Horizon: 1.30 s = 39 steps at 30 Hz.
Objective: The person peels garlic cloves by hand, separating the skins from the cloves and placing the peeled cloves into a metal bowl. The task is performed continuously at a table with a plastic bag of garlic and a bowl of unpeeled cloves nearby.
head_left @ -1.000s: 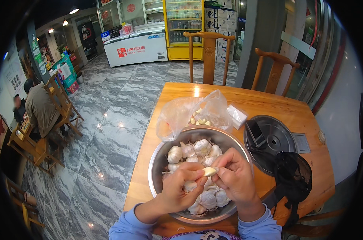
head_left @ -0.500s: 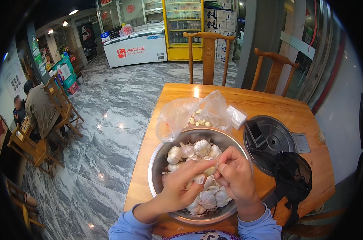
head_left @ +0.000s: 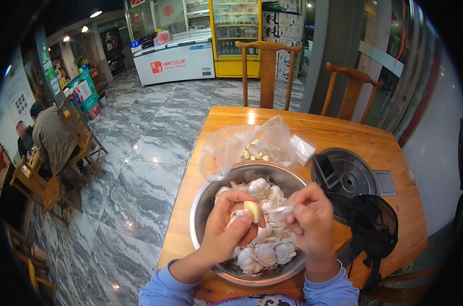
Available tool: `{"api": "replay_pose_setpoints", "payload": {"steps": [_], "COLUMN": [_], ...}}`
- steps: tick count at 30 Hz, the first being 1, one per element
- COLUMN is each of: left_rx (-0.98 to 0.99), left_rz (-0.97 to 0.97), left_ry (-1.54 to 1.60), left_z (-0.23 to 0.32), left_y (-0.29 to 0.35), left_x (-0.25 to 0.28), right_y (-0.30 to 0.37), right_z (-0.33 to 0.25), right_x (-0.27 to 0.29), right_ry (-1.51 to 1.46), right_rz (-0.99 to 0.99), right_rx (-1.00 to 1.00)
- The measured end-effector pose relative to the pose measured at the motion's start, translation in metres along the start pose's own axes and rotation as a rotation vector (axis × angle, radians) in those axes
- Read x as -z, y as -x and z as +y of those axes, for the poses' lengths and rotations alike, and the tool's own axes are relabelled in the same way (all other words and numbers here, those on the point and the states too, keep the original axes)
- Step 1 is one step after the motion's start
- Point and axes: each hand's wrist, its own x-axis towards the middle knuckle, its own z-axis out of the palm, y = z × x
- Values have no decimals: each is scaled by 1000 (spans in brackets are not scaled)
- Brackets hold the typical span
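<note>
A grey marble-floored eatery surrounds the square orange wooden table (head_left: 343, 137). Over it, the left hand (head_left: 231, 232) has its fingers curled around a pale peeled garlic clove (head_left: 252, 210). At three o'clock from it, the right hand (head_left: 313, 222) pinches a thin white scrap of garlic skin (head_left: 282, 211). Both hang above the round steel bowl (head_left: 203, 214) of garlic bulbs (head_left: 259, 186). At twelve o'clock, touching the bowl, lies a clear plastic bag (head_left: 231, 145); at two o'clock sits a round black burner plate (head_left: 351, 176).

A clear plastic bag (head_left: 244, 145) is lying on the table just beyond the bowl. A small white packet (head_left: 303, 149) is sitting at its right. A red label (head_left: 167, 66) is showing on the far white freezer.
</note>
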Motion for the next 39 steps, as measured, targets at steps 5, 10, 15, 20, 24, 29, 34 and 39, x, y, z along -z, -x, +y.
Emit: {"api": "replay_pose_setpoints", "payload": {"steps": [5,10,15,20,24,29,34,39], "left_rx": [165,358,415,498,429,289,228,162], "left_rz": [1,-107,-60,-102,-98,-22,-3,103], "left_ry": [303,624,631,633,625,400,350,217], "left_z": [5,4,2,3,3,1,0,-4], "left_y": [-5,-11,-9,-9,-8,-6,-6,-4], "left_x": [7,16,16,15,12,6,7,4], "right_y": [-6,-7,-4,-6,-5,-3,-6,-1], "right_z": [-14,-10,-11,-10,-4,0,2,4], "right_x": [11,7,0,-1,3,5,6,3], "right_ry": [595,876,799,776,609,367,434,530], "right_rz": [-70,-135,-215,-355,-325,-281,-228,-285], "right_rx": [130,144,241,346,134,-16,-93,41]}}
